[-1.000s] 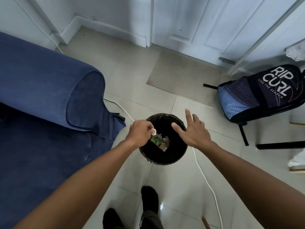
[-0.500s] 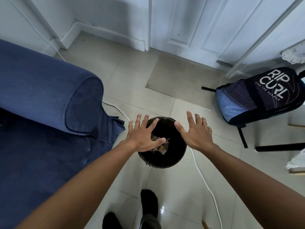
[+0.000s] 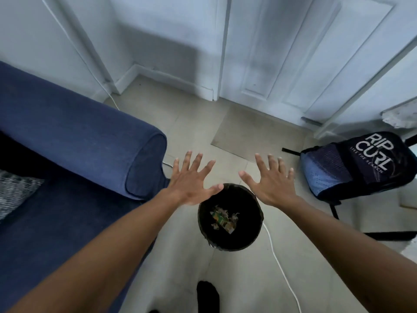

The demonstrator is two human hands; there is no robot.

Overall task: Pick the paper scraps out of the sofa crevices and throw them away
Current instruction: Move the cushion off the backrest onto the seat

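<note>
A round black bin (image 3: 248,238) stands on the tiled floor just right of the sofa's arm. Paper scraps (image 3: 222,219) and a green wrapper lie at its bottom. My left hand (image 3: 191,179) is spread flat above the bin's far left rim, fingers apart, holding nothing. My right hand (image 3: 270,179) hovers over the far right rim, also spread and empty. The blue sofa (image 3: 74,141) fills the left side; its seat runs under my left forearm. No scraps show on the visible part of the sofa.
A dark backpack (image 3: 358,166) leans on a chair at the right. A white cable (image 3: 279,265) runs across the floor past the bin. White doors and a beige mat (image 3: 255,129) lie ahead. A grey patterned cushion (image 3: 15,190) sits on the sofa. My dark-socked foot (image 3: 207,294) is below the bin.
My left hand opened and dropped the scrap it pinched over the bin. Both hands then spread wide and lifted toward the bin's far rim as my view tilted up.
</note>
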